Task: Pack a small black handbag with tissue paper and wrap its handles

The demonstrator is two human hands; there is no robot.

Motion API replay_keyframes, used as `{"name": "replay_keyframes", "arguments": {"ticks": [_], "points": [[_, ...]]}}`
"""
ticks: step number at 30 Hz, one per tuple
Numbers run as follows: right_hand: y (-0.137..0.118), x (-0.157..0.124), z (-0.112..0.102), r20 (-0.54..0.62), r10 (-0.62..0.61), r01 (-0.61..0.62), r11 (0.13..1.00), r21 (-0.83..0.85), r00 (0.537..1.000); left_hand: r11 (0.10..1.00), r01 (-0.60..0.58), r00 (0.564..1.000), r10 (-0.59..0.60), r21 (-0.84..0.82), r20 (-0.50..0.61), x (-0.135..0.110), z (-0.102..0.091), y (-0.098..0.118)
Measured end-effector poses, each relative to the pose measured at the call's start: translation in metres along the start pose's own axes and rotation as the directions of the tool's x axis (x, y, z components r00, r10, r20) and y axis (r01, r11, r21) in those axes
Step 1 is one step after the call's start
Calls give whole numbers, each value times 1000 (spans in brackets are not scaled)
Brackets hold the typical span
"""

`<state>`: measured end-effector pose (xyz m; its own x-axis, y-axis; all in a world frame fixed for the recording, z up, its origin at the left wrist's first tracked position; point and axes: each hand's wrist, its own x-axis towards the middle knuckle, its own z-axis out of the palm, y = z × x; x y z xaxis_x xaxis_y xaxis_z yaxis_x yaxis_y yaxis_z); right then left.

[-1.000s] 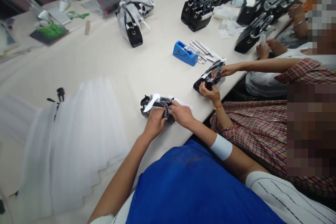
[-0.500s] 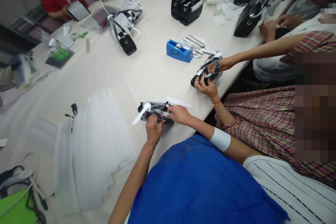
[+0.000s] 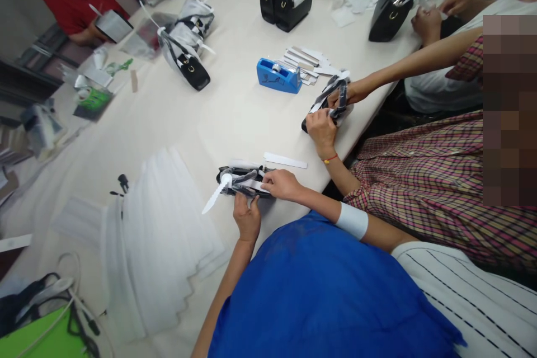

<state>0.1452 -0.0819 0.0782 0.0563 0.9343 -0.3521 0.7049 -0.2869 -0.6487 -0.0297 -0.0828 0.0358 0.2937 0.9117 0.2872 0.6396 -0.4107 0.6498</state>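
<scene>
A small black handbag (image 3: 240, 181) lies on its side near the white table's front edge (image 3: 218, 117). My left hand (image 3: 247, 217) grips its near side with curled fingers. My right hand (image 3: 282, 183) is closed on the bag's right end and wrapping. A white serrated foam strip (image 3: 215, 194) sticks out to the left from the bag. A white paper strip (image 3: 285, 160) lies just beyond the bag.
A stack of white foam sheets (image 3: 155, 235) lies to the left. A blue tape dispenser (image 3: 278, 75) and paper strips sit mid-table. A neighbour's hands (image 3: 321, 126) hold another black bag. More black handbags (image 3: 285, 0) stand at the far end; a person in red sits at the far left.
The foam strip has swung out to the left of the bag and lower. My left hand slid to the bag's near side. The camera view shifted left.
</scene>
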Motion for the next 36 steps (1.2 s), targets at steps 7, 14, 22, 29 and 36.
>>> {"name": "replay_keyframes", "arguments": {"ticks": [7,14,22,29,36], "points": [[-10,-20,8,-39,17,-19,998,-63,999,955,191,982,-185,-226,47,-1,-1,1],[-17,-23,21,-100,-17,-10,964,-265,995,910,185,977,-211,-371,-30,-3,13,-9],[-9,-26,20,-105,-142,98,934,-342,984,914,159,974,-206,-374,-90,-5,16,-9],[-23,-22,26,-28,-219,177,854,-490,975,890,200,968,-245,-411,-60,-8,17,-14],[-27,-20,32,-52,-203,148,844,-516,978,936,64,989,-105,-347,-100,1,12,-11]]}}
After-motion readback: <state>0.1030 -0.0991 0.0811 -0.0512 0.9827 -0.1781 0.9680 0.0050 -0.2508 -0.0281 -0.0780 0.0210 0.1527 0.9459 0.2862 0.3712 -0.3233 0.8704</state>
